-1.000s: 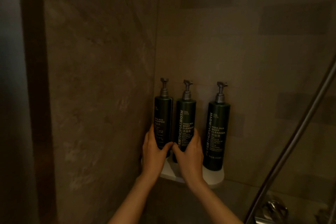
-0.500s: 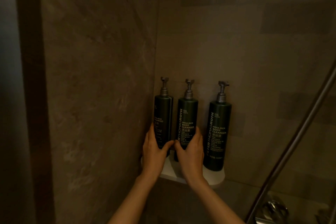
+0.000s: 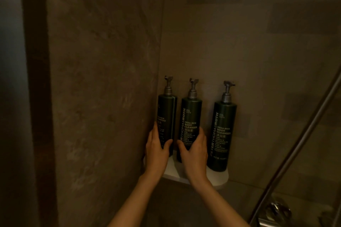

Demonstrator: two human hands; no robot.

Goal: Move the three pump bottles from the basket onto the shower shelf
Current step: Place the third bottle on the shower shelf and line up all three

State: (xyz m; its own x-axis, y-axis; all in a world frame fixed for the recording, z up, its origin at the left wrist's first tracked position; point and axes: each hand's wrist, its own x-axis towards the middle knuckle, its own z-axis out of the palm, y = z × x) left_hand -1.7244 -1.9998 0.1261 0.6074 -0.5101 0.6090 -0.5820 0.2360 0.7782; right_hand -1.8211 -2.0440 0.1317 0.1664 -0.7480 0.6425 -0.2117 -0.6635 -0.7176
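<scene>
— Where are the three dark green pump bottles?
— All upright on the small white corner shower shelf (image 3: 219, 178), in a row.
— And the hands?
— The left hand (image 3: 156, 150) is wrapped round the lower part of the left shampoo bottle (image 3: 167, 114); the right hand (image 3: 195, 150) clasps the middle body-cleanser bottle (image 3: 191, 116). The right bottle (image 3: 223, 131) stands untouched, just beside them.

The three pump bottles (image 3: 222, 134) look like dark green plastic with a soft sheen, white print on them, and dull grey metal-looking pump heads (image 3: 227, 91). The shower shelf (image 3: 220, 176) is smooth matt white. Walls (image 3: 103, 79) are mottled brown stone-look tile, fairly matt. The hose (image 3: 302, 140) looks brushed metal.
</scene>
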